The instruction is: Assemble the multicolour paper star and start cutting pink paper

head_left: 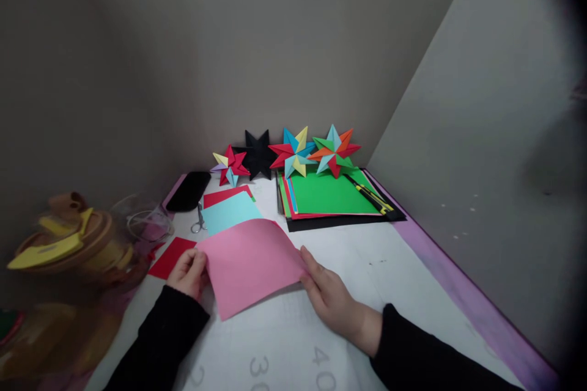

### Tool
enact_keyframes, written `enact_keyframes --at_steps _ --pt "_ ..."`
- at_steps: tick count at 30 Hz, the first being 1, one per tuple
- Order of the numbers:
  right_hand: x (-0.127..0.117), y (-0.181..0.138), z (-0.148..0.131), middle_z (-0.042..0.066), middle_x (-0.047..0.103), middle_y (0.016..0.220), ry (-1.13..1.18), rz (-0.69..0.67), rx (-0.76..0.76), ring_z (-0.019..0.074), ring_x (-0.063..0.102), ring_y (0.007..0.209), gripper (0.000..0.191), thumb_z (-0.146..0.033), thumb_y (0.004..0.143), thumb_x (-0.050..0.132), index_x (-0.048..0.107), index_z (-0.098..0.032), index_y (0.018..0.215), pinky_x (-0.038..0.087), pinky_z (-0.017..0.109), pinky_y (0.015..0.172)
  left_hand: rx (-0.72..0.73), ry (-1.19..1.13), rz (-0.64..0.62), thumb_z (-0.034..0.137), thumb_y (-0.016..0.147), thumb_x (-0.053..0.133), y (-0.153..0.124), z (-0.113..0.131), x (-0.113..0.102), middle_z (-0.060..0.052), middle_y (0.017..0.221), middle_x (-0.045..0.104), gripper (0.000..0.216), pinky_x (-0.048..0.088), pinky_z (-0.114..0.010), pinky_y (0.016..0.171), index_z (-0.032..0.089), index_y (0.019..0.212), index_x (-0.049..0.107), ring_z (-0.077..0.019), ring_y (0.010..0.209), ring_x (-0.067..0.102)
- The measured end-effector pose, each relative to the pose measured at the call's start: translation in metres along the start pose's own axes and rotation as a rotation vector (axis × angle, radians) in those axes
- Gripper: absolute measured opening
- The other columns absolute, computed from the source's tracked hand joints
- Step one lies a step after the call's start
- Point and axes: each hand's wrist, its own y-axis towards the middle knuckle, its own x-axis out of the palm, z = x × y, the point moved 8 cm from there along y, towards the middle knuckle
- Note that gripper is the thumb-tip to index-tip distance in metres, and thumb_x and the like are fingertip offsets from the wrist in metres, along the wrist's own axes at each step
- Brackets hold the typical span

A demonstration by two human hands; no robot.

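A sheet of pink paper (254, 270) is held up between my two hands, slightly curved, over the white tabletop. My left hand (189, 272) pinches its left edge with closed fingers. At the opposite edge, my right hand (330, 296) grips the sheet between thumb and fingers. Just behind it lie a light blue paper (232, 212) and a red paper (220, 197) partly beneath that one. Another red paper (172, 259) rests by my left hand. Small scissors (199, 221) lie left of the light blue sheet.
Several folded paper stars (296, 153) lean against the back wall. A stack of coloured paper with green on top (328, 195) bears a yellow and black cutter (371, 195). A black phone (188, 191) lies back left. Brown and yellow tape rolls (68, 238) stand beyond the left edge.
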Motion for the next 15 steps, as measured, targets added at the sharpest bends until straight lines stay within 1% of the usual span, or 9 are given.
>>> enact_keyframes --at_steps 2,4,6,7,9,11,12,15 --pt "0.0 0.0 -0.001 0.003 0.04 0.145 -0.016 0.01 -0.013 0.0181 0.045 0.128 0.071 -0.006 0.089 0.036 0.005 -0.029 0.149 0.045 0.036 0.103 -0.042 -0.004 0.02 0.042 0.05 0.083 -0.003 0.0 0.001 0.009 0.049 0.049 0.042 0.043 -0.018 0.042 0.019 0.063 0.051 -0.0078 0.044 0.046" --pt "-0.001 0.0 -0.001 0.003 0.04 0.146 -0.031 0.032 -0.022 0.0181 0.045 0.128 0.072 -0.006 0.089 0.037 0.006 -0.029 0.149 0.045 0.036 0.103 -0.052 -0.005 0.015 0.044 0.052 0.082 -0.005 -0.001 0.003 0.01 0.048 0.049 0.043 0.041 -0.016 0.04 0.02 0.066 0.05 -0.0068 0.041 0.044" --pt "-0.002 0.001 -0.001 0.002 0.04 0.145 -0.036 0.052 -0.02 0.0176 0.046 0.127 0.071 -0.006 0.089 0.037 0.007 -0.03 0.149 0.045 0.036 0.103 -0.054 0.011 -0.043 0.045 0.053 0.082 -0.006 -0.004 0.009 0.01 0.049 0.053 0.044 0.04 -0.016 0.038 0.02 0.074 0.053 -0.0065 0.039 0.045" --pt "-0.003 0.001 -0.001 0.002 0.041 0.145 -0.032 0.061 -0.018 0.0172 0.046 0.127 0.07 -0.006 0.089 0.037 0.008 -0.03 0.149 0.045 0.035 0.103 -0.048 0.019 -0.08 0.043 0.051 0.084 -0.007 -0.006 0.012 0.008 0.053 0.057 0.047 0.042 -0.017 0.04 0.021 0.081 0.054 -0.0076 0.041 0.048" --pt "-0.003 0.001 0.0 0.001 0.041 0.145 -0.024 0.07 -0.013 0.0164 0.046 0.127 0.069 -0.006 0.089 0.037 0.01 -0.03 0.148 0.044 0.034 0.104 -0.012 0.037 -0.15 0.035 0.046 0.087 -0.008 -0.009 0.018 0.002 0.068 0.068 0.06 0.049 -0.022 0.049 0.019 0.095 0.056 -0.0132 0.053 0.06" --pt "-0.003 0.001 0.0 0.002 0.04 0.145 -0.028 0.077 -0.015 0.0165 0.045 0.128 0.069 -0.006 0.089 0.037 0.011 -0.03 0.148 0.044 0.034 0.104 0.032 0.046 -0.189 0.027 0.043 0.088 -0.008 -0.011 0.021 -0.005 0.083 0.071 0.07 0.053 -0.027 0.06 0.017 0.104 0.055 -0.0196 0.069 0.066" --pt "-0.004 0.001 0.0 0.002 0.04 0.145 -0.032 0.081 -0.017 0.0166 0.045 0.128 0.068 -0.006 0.089 0.038 0.012 -0.03 0.148 0.044 0.034 0.104 0.046 0.047 -0.195 0.025 0.044 0.087 -0.008 -0.011 0.021 -0.006 0.086 0.072 0.07 0.054 -0.028 0.063 0.017 0.105 0.054 -0.0211 0.073 0.067" --pt "-0.003 0.001 0.001 0.001 0.042 0.144 -0.031 0.088 -0.03 0.0163 0.046 0.128 0.068 -0.006 0.089 0.038 0.015 -0.031 0.148 0.044 0.034 0.104 0.043 0.043 -0.213 0.024 0.047 0.085 -0.007 -0.015 0.019 -0.005 0.085 0.071 0.068 0.053 -0.029 0.064 0.017 0.107 0.053 -0.0221 0.075 0.068"
